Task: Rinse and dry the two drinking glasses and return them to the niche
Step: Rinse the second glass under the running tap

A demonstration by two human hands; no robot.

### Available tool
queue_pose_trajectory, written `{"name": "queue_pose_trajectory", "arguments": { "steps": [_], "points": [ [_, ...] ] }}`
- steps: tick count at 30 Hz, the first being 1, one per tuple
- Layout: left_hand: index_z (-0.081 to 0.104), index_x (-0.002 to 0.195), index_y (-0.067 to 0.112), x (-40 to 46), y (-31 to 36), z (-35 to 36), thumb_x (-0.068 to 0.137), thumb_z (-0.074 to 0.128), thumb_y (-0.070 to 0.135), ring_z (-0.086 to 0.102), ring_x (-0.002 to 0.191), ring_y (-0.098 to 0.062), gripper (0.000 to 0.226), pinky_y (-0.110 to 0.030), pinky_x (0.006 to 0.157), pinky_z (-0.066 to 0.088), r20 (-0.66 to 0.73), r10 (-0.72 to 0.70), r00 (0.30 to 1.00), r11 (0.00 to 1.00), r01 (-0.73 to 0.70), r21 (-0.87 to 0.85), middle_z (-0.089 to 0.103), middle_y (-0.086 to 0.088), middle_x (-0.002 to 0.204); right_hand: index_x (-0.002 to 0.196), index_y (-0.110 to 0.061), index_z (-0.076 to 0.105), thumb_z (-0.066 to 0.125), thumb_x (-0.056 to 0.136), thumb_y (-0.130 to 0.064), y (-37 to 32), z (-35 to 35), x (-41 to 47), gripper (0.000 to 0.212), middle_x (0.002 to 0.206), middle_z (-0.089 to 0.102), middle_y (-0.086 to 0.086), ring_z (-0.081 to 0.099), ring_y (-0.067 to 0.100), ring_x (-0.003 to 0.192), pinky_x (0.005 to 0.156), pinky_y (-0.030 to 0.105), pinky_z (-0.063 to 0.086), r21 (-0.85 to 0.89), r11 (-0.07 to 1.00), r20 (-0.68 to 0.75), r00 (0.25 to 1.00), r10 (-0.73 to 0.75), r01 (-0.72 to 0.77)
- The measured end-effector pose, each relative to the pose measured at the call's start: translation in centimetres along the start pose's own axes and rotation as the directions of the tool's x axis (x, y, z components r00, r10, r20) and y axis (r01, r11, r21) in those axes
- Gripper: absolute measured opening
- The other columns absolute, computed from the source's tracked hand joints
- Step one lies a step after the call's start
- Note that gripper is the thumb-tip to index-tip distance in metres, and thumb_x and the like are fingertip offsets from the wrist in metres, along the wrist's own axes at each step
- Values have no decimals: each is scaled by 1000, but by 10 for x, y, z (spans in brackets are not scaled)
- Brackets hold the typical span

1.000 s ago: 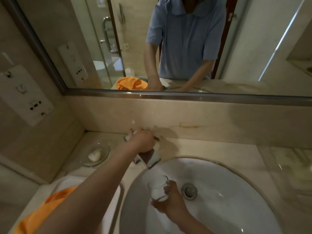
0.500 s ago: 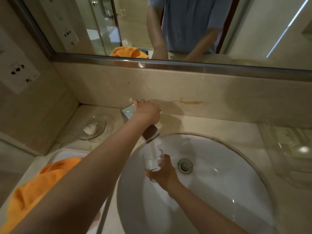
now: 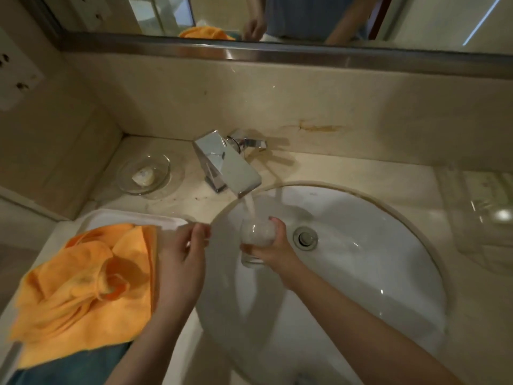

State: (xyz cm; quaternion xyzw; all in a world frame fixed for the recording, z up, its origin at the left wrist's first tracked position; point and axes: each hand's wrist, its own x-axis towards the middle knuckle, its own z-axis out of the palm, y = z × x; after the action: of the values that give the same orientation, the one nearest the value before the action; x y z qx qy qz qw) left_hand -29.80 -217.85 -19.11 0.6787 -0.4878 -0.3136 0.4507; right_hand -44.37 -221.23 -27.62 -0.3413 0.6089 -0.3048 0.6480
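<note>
A clear drinking glass [image 3: 254,234] stands upright under the chrome faucet [image 3: 227,165], and a stream of water pours into it. My right hand [image 3: 270,247] grips the glass over the white sink basin [image 3: 361,273]. My left hand [image 3: 184,252] hovers over the sink's left rim, fingers loosely curled, holding nothing that I can make out. An orange cloth [image 3: 86,287] lies on a white tray [image 3: 133,216] at the left. No second glass shows.
A glass soap dish [image 3: 144,173] with a small soap sits left of the faucet. The faucet lever [image 3: 249,143] points right. A clear tray [image 3: 483,207] rests on the counter at right. A blue cloth [image 3: 69,365] lies under the orange one. The mirror runs along the back wall.
My left hand has let go of the faucet lever and drawn back toward the sink's left rim. Water now runs into the glass, which my right hand holds under the spout.
</note>
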Motion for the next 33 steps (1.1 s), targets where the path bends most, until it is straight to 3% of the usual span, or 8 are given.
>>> {"name": "queue_pose_trajectory", "arguments": {
  "steps": [3, 9, 12, 15, 18, 23, 28, 33],
  "points": [
    [63, 97, 25, -3, -18, 14, 95, 47, 24, 61, 99, -18, 16, -25, 85, 46, 213, -108, 971, 989, 84, 120, 64, 3, 100, 130, -40, 29, 80, 68, -32, -2, -3, -1, 81, 125, 54, -4, 60, 16, 108, 75, 29, 52, 121, 991, 32, 998, 55, -58],
    [33, 142, 19, 14, -15, 57, 93, 39, 48, 44, 127, -18, 58, -29, 106, 32, 458, -295, 839, 956, 253, 151, 44, 2, 139, 129, -23, 45, 72, 70, -53, -8, -5, -4, 71, 115, 65, 10, 67, 25, 96, 70, 34, 55, 347, 901, 216, 957, 192, -260],
    [47, 129, 21, 25, -8, 72, 94, 38, 48, 54, 115, -17, 46, -33, 102, 38, 523, -343, 780, 925, 378, 43, 57, 0, 125, 106, -13, 63, 54, 86, -52, -14, -10, -4, 44, 84, 70, 8, 64, 19, 79, 71, 29, 50, 476, 804, 292, 926, 238, -357],
    [53, 112, 19, 42, -5, 83, 95, 43, 37, 60, 89, -10, 27, -26, 77, 46, 583, -399, 708, 877, 480, 17, 62, 4, 96, 92, -10, 65, 53, 87, -51, -15, -15, -1, 43, 71, 70, 7, 62, 18, 76, 73, 29, 48, 529, 768, 301, 926, 229, -361],
    [57, 98, 11, 58, -7, 86, 92, 50, 31, 65, 63, -12, 23, -23, 56, 52, 666, -465, 584, 773, 634, -16, 66, -4, 75, 95, -8, 62, 56, 82, -55, -17, -13, 2, 49, 75, 69, 7, 64, 17, 75, 66, 29, 51, 526, 766, 278, 926, 255, -369],
    [58, 77, 11, 63, -10, 85, 95, 44, 33, 65, 48, -13, 31, -21, 49, 54, 685, -491, 539, 693, 718, -69, 66, -1, 52, 129, -10, 46, 59, 71, -69, -23, 2, 4, 83, 109, 66, 13, 69, 22, 85, 61, 30, 56, 386, 874, 118, 955, 271, -295],
    [58, 90, 24, 50, -15, 84, 95, 38, 42, 66, 70, -18, 27, -31, 66, 52, 704, -490, 514, 732, 681, 12, 69, -1, 72, 145, -31, 7, 37, 86, -66, -24, 8, 1, 75, 143, 41, 11, 55, 28, 116, 88, 37, 51, 240, 956, -101, 975, 200, -172],
    [61, 116, 19, 49, -15, 81, 81, 55, 57, 70, 89, -24, 53, -34, 71, 56, 674, -484, 558, 728, 684, -43, 71, -10, 104, 146, -31, 16, 24, 95, -56, -32, 13, 2, 57, 152, 24, 5, 39, 29, 131, 94, 37, 38, 131, 987, -212, 969, 124, -98]
  ]
}}
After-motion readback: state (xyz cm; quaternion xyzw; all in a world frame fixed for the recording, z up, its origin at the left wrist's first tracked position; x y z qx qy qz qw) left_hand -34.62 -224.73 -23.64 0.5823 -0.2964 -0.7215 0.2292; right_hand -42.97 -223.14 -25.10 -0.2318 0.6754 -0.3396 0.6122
